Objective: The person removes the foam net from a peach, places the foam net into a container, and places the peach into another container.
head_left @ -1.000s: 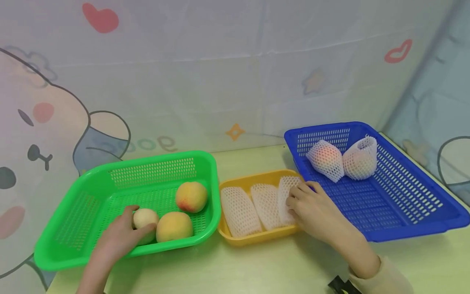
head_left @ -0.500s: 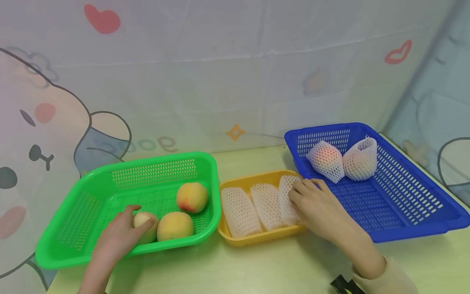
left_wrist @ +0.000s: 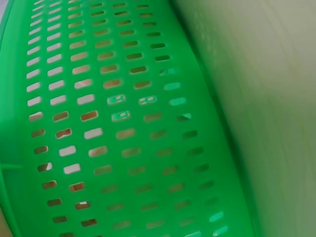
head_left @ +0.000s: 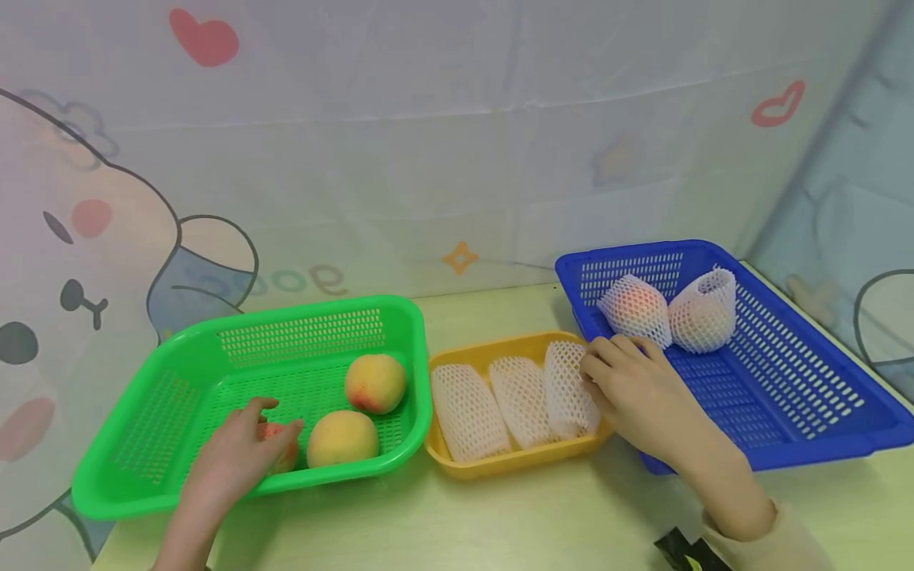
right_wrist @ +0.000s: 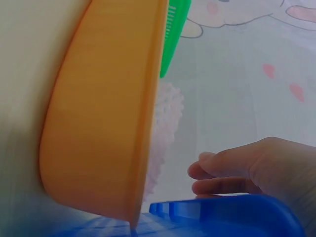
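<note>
My left hand (head_left: pixel 232 452) is inside the green basket (head_left: pixel 307 311), thumb and fingers round a reddish peach (head_left: pixel 284 454) at its front wall. Much of that peach is hidden by the hand. Two yellow peaches lie to its right, the nearer peach (head_left: pixel 343 438) and the farther peach (head_left: pixel 375 384). At the right end of the yellow tray (head_left: pixel 457 469), my right hand (head_left: pixel 631 388) hovers with loosely bent fingers and nothing in them. Just left of its fingertips is a white foam net sleeve (head_left: pixel 569 388). The right wrist view has the fingers apart from the tray.
Two more foam net sleeves, the left sleeve (head_left: pixel 467 412) and the middle sleeve (head_left: pixel 521 400), lie in the tray. A blue basket (head_left: pixel 793 452) on the right holds two net-wrapped peaches (head_left: pixel 703 313). A patterned cloth (head_left: pixel 428 159) hangs behind the table (head_left: pixel 428 531).
My right hand has drawn off the rightmost foam sleeve, moving right and a little up. Under my left hand the peach has turned from its pale side to its red side.
</note>
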